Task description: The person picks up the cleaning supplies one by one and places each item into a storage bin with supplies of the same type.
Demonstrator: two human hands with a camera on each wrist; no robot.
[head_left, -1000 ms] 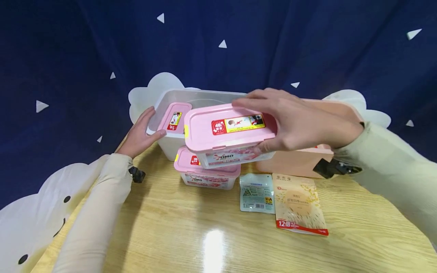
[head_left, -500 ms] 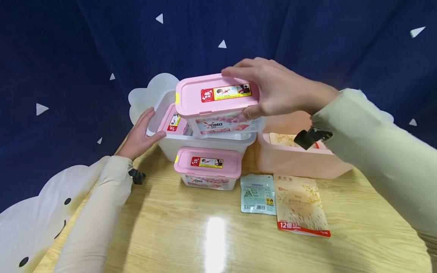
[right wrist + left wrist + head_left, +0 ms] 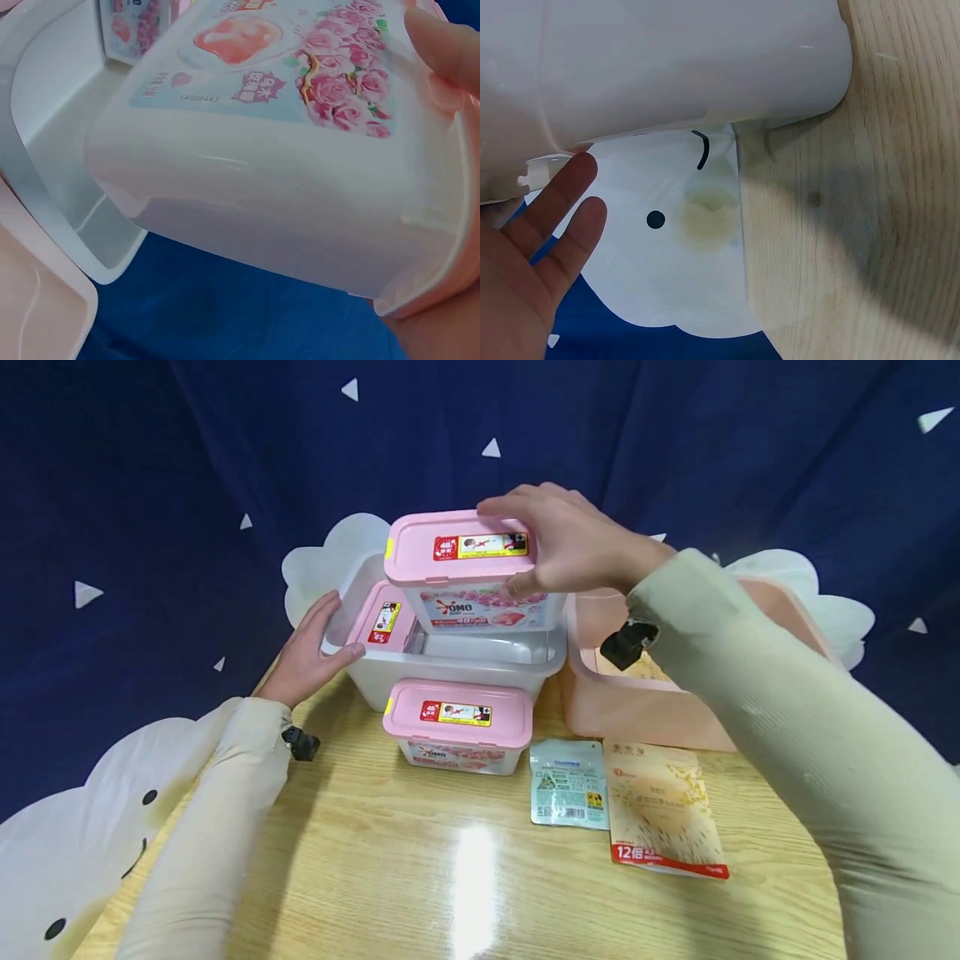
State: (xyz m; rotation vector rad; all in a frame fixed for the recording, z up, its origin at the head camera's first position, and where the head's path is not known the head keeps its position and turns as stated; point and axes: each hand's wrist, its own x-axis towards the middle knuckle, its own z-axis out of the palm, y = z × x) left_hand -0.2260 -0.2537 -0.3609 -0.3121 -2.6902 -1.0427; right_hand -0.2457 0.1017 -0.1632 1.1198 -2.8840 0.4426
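Observation:
My right hand (image 3: 573, 543) grips the right end of a pink-lidded OMO laundry detergent tub (image 3: 480, 547), thumb at its front and fingers behind the lid. The tub hangs level over the back of a white plastic bin (image 3: 457, 675); in the right wrist view its rose-printed side and base show beside the bin. My left hand (image 3: 303, 652) rests at the bin's left front corner, fingers straight along the outside and thumb over the rim. A second pink-lidded tub (image 3: 365, 610) lies lengthwise inside the bin's left end. Another such tub (image 3: 401, 714) stands on the table before the bin.
A peach plastic bin (image 3: 637, 718) stands right of the white one, holding a yellowish packet (image 3: 637, 667) partly hidden by my sleeve. A mint-green pouch (image 3: 567, 789) and a larger beige pouch (image 3: 663, 810) lie flat in front. A dark blue curtain (image 3: 480, 410) hangs behind.
My right hand has raised the tub from over the front tub and carried it back and slightly left over the white bin. My left hand stays at the rim.

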